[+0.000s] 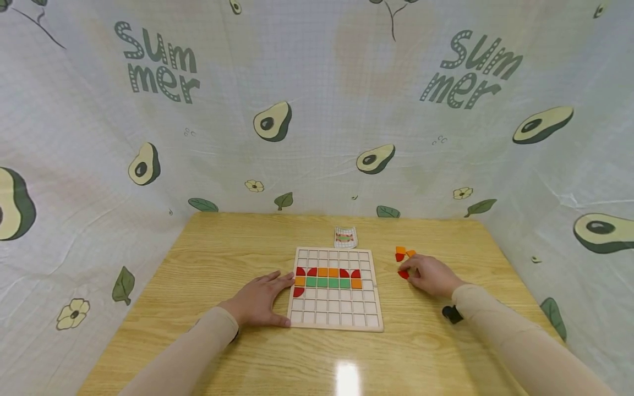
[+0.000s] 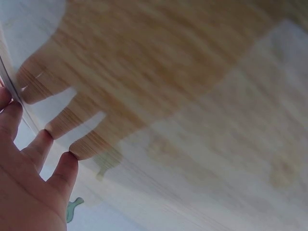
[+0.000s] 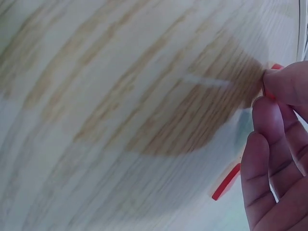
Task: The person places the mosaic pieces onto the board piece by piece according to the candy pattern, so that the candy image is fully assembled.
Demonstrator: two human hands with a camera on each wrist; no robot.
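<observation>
A square wooden grid board [image 1: 334, 319] lies on the table. Red quarter-circle tiles, orange squares and a row of green squares sit in its middle cells, with one more red tile [image 1: 298, 292] below at the left. My left hand [image 1: 260, 300] rests flat with spread fingers at the board's left edge; the left wrist view shows its fingertips [image 2: 70, 156] on the tabletop. To the right of the board, my right hand [image 1: 432, 276] pinches a red quarter-circle tile [image 1: 403, 274] between thumb and fingers. In the right wrist view the fingers partly cover this tile.
Beyond the right hand lie a loose orange square [image 1: 400, 250], another orange tile [image 1: 411, 253] and a red tile [image 1: 399, 257]. A small pattern card [image 1: 345, 237] lies behind the board. A printed curtain [image 1: 317, 110] encloses the table's back and sides.
</observation>
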